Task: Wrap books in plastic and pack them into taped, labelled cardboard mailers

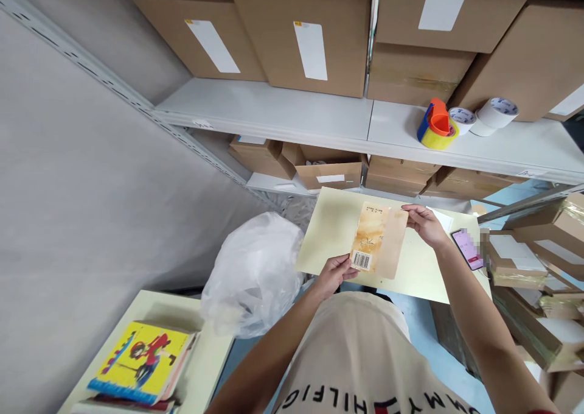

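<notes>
In the head view, the only one, the landmark is the cream table (331,231), and the booklet (376,240) is over its middle, back cover up, with its lower end close to the table's near edge; whether it touches the tabletop I cannot tell. The left hand (335,274) pinches its lower left corner beside the barcode (361,260), while the right hand (424,224) grips its upper right corner, so the hands are apart, each closed on the one booklet. Those opposite corner holds look like the main risk: uneven pulling could crease or tear the thin cover, and a slack pinch could let the booklet slip off the table's near edge. At the table's right end lies a phone (466,248), near the right forearm, which could nudge it if the elbow swings wide. A white sheet (440,219) on the table, partly behind the right hand, might be dragged by the wrist. Left of the table bulges a plastic bag (255,274), close enough that its loose film could snag the left arm or catch a dropped booklet.
</notes>
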`<state>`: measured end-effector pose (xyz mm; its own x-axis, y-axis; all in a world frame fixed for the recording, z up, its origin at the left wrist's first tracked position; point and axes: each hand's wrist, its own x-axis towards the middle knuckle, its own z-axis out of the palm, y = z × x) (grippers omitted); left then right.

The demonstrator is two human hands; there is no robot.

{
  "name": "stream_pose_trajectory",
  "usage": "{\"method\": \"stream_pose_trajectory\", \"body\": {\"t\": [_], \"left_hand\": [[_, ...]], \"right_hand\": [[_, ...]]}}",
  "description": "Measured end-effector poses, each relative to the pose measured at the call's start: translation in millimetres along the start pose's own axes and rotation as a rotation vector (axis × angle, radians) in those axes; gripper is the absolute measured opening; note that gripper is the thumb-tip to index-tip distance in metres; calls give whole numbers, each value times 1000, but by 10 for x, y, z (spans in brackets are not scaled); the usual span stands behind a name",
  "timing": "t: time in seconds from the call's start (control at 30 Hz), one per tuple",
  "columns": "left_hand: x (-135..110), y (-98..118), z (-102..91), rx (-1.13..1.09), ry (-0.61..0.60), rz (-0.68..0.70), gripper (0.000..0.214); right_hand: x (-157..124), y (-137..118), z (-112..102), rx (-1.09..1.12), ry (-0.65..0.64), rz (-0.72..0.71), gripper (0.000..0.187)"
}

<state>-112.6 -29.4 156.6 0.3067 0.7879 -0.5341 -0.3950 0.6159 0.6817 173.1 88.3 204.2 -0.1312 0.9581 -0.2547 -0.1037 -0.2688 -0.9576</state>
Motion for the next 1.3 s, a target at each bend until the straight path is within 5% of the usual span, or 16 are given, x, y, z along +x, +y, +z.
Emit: {"method": "stream_pose_trajectory", "body": {"t": [0.13, 0.37, 0.47, 0.6, 0.8, 1.07, 1.3], "left_hand": [[5, -21, 5, -66, 13, -45, 51], [78, -54, 54, 57, 20, -60, 46], [141, 14, 37, 222, 98, -19, 48], [178, 224, 31, 212, 179, 201, 67], [168, 320, 232, 480, 215, 315, 44], [231, 67, 440, 72, 409, 252, 58], [341, -29, 572, -105, 434, 240, 61]], "right_hand": [[9, -86, 13, -74, -85, -51, 38], [162, -325, 138, -373, -134, -370, 36], [205, -364, 163, -349, -183, -297, 39], [252, -357, 192, -332, -212, -189, 44], [367, -308, 240, -336, -170, -183, 45], [171, -153, -175, -190, -231, 145, 64], [-220, 403, 133, -30, -183, 123, 65]]}}
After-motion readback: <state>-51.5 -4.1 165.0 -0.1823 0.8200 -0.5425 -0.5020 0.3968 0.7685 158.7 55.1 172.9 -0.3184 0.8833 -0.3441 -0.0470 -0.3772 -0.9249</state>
